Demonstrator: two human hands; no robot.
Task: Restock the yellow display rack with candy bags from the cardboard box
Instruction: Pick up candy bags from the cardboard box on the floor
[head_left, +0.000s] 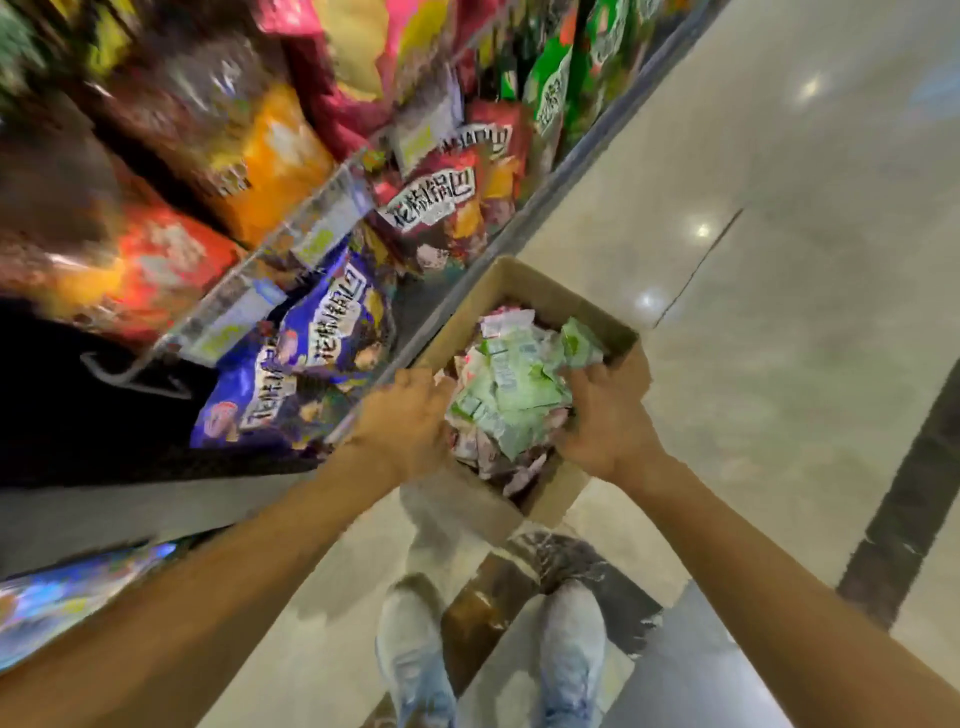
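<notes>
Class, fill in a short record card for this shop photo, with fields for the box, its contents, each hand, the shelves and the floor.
box: cardboard box, open-topped, beside the shelves
contents: candy bags, green-white and pink, heaped
left hand: at the box's left rim, against the heap; grip unclear
right hand: fingers curled over the bags at the box's right side
shelves: packed with snack bags, blurred
floor: glossy pale tiles
yellow rack: not in view
</notes>
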